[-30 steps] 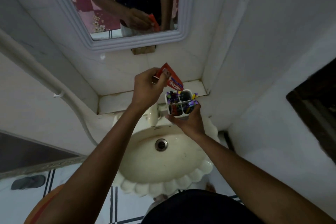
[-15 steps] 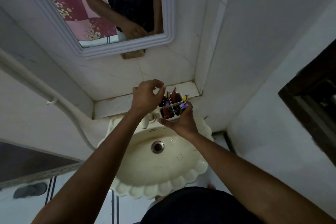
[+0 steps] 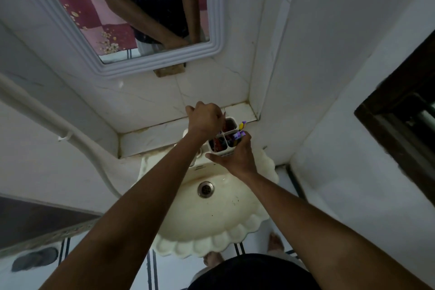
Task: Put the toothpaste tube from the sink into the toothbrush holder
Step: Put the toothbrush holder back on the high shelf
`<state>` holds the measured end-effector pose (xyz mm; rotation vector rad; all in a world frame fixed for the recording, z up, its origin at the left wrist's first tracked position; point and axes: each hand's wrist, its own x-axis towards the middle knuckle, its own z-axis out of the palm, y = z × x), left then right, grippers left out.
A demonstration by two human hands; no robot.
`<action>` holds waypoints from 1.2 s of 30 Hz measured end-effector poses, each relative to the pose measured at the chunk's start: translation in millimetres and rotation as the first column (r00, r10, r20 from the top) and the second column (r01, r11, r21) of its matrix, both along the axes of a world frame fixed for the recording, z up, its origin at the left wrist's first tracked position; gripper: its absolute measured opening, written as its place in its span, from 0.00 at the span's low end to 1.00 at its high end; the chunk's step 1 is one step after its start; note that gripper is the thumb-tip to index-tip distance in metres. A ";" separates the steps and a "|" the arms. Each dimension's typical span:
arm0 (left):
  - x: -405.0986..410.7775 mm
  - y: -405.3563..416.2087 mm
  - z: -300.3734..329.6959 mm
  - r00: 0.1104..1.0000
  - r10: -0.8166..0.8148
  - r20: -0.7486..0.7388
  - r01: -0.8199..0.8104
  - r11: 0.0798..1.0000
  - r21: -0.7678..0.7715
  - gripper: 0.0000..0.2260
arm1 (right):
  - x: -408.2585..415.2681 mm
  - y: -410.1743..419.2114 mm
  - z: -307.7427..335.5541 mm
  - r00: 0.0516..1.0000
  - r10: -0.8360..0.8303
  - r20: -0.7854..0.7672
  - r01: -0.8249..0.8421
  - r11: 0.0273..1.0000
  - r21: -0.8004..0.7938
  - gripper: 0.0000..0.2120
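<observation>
The white four-compartment toothbrush holder (image 3: 224, 134) is held over the back rim of the cream sink (image 3: 211, 221). My right hand (image 3: 235, 160) grips its front and right side. My left hand (image 3: 204, 120) hovers over its back-left compartment with the fingers curled downward, hiding what is under them. Something red (image 3: 219, 144) shows in the near-left compartment, and the back-right one looks dark reddish. I cannot single out the toothpaste tube. Purple and yellow toothbrush ends (image 3: 239, 134) stick out on the right.
A tiled ledge (image 3: 153, 136) runs behind the sink, in a wall corner on the right. The tap (image 3: 195, 161) sits under my left forearm, the drain (image 3: 206, 189) below it. A framed mirror (image 3: 217, 30) hangs above. A white pipe (image 3: 47, 115) slants on the left.
The red toothpaste tube was held above the holder in my left hand, then went down into it and out of clear sight. My left hand has dropped onto the holder's top.
</observation>
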<state>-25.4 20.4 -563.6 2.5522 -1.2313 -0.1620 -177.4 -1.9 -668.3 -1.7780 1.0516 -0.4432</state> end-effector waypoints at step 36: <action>-72.5 77.3 286.3 0.935 0.243 0.260 0.039 0.658 -0.752 0.22 | -76.9 -75.0 391.7 0.781 0.077 0.619 0.279 0.845 -0.456 0.51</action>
